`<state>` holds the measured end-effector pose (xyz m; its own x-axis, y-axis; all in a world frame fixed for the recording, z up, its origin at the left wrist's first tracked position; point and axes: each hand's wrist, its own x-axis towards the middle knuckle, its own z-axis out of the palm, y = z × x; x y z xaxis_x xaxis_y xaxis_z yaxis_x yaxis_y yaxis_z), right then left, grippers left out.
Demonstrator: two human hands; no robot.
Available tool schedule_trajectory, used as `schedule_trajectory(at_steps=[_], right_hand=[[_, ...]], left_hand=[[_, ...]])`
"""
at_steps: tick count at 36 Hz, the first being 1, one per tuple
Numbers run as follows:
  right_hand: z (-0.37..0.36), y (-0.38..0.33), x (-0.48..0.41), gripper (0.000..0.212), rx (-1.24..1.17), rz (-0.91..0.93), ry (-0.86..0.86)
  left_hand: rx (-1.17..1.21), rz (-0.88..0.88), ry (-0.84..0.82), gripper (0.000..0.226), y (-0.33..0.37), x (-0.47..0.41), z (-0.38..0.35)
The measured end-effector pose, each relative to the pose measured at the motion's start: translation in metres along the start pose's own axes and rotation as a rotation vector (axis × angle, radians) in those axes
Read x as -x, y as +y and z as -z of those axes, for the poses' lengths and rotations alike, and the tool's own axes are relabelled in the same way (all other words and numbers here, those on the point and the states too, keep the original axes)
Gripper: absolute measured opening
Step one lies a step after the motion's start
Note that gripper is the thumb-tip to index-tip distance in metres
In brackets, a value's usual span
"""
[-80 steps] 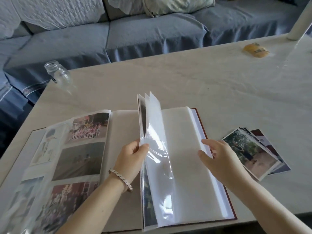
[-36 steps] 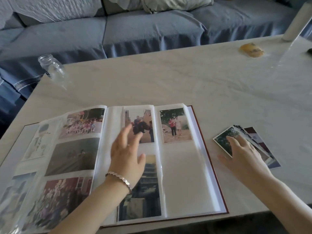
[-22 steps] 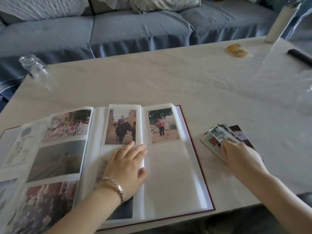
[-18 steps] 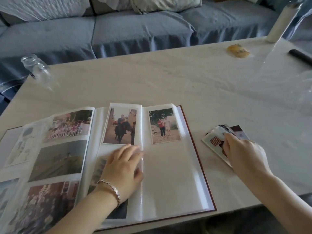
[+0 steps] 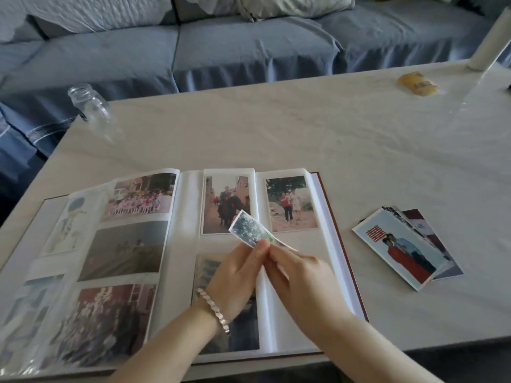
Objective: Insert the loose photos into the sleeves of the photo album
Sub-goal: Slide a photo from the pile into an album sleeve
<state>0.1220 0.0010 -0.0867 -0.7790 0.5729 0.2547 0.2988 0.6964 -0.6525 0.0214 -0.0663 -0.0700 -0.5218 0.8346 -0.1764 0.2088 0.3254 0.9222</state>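
Fingertips (image 5: 262, 246) of the left hand (image 5: 235, 277) and of the right hand (image 5: 301, 283) meet in a shared pinch on the near edge of one loose photo (image 5: 250, 229). It sticks up and away from them, slightly bowed, above the right page of the open photo album (image 5: 331, 217). I cannot tell whether both hands carry it equally. The grip covers only a thin strip of the print, so a twist between the two hands could crease it or smear its face. The empty sleeve (image 5: 320, 241) at the lower right of that page lies partly beneath the right hand. The photo probably has to be squared to the sleeve's opening, since a skewed corner could catch the plastic, buckle the print or wrinkle the film. Beyond, the stack of loose photos (image 5: 401, 244) lies fanned on the table (image 5: 276, 128), apart from the album, and a careless reach could scatter it.
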Motion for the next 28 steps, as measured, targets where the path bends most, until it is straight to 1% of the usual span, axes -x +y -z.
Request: schedule_trajectory(at_steps=[2,3,4,7,10,13,14,16,17,20,22,25,27,28], right_hand=[[0.004,0.003,0.000,0.025,-0.129,-0.127,-0.107],[0.007,0.007,0.002,0.030,-0.154,-0.164,-0.134],[0.010,0.013,0.005,0.035,-0.115,-0.181,-0.146],[0.017,0.029,0.011,0.052,0.114,-0.211,-0.215],[0.016,0.040,0.017,0.077,0.284,-0.298,-0.395],[0.011,0.047,0.020,0.089,0.389,-0.328,-0.494],[0.008,0.048,0.021,0.097,0.415,-0.312,-0.500],[0.004,0.050,0.023,0.121,0.429,-0.294,-0.511],[0.003,0.050,0.024,0.126,0.432,-0.298,-0.518],[0.003,0.050,0.024,0.127,0.443,-0.300,-0.521],[0.002,0.049,0.024,0.126,0.455,-0.292,-0.523],[0.002,0.049,0.024,0.126,0.444,-0.307,-0.539],[0.002,0.048,0.024,0.125,0.436,-0.312,-0.549],[0.003,0.046,0.024,0.125,0.435,-0.311,-0.553]], left_hand=[[-0.046,0.053,0.078,0.026,-0.011,-0.005,0.003],[-0.073,0.075,0.117,0.026,-0.016,-0.008,0.006],[-0.122,0.089,0.156,0.025,-0.021,-0.010,0.008],[-0.266,0.072,0.244,0.029,-0.031,-0.018,0.017],[-0.320,0.083,0.295,0.031,-0.033,-0.021,0.027],[-0.383,0.078,0.322,0.032,-0.033,-0.022,0.034],[-0.403,0.069,0.329,0.031,-0.032,-0.022,0.036],[-0.460,0.062,0.345,0.030,-0.031,-0.023,0.040],[-0.485,0.065,0.349,0.030,-0.031,-0.023,0.042],[-0.556,0.046,0.351,0.037,-0.024,-0.021,0.041],[-0.609,-0.006,0.357,0.042,-0.018,-0.018,0.037],[-0.686,-0.137,0.353,0.048,-0.013,-0.013,0.030],[-0.752,-0.244,0.335,0.059,-0.009,-0.011,0.029],[-0.780,-0.286,0.328,0.062,-0.006,-0.009,0.029]])
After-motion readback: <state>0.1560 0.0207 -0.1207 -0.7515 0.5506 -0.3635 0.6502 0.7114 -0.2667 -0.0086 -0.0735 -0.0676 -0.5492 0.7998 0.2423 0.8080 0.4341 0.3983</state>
